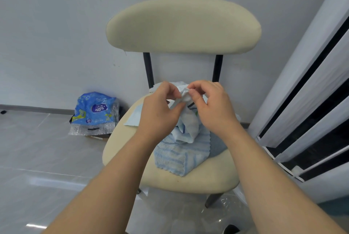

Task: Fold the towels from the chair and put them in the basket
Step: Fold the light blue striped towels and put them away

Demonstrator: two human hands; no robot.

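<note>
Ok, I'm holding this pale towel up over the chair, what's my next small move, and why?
Probably slide the left grip and right grip apart along the top edge of the towel. They pinch it close together, so it hangs bunched over the striped towel on the seat, and it likely needs spreading before any fold.

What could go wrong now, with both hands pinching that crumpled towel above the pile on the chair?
1. The left hand and right hand pinch the pale towel at one crumpled spot. Its lower end rests on the striped towel, so lifting may drag that one along.
2. The light blue cloth lies at the left edge of the chair seat and might slip to the floor.
</note>
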